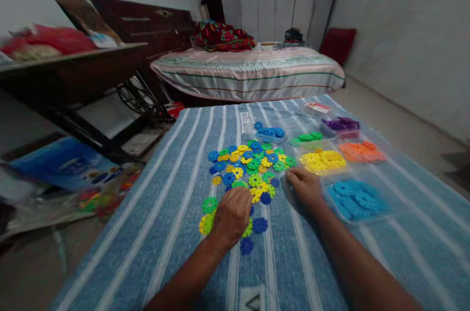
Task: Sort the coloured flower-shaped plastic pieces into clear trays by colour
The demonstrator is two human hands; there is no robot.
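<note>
Curling its fingers together, the left hand (233, 210) is lying low over loose plastic discs (254, 180), though whether it is pinching one cannot be told. Blue, green and yellow discs are spreading around and beyond that grip. Right of it, the right hand (304, 184) is curling too, its hold unclear, with a tub (325, 172) of yellow pieces sitting just beyond.

One left hand (233, 210), one right hand (304, 184), six plastic containers (326, 172), one colour of pieces (362, 152) in each, one spread of loose flower-shaped discs (254, 180) overlapping too much to count, one cloth-covered table (172, 205), one bed (249, 73), one red chair (338, 44), one red-and-white card (317, 107)
</note>
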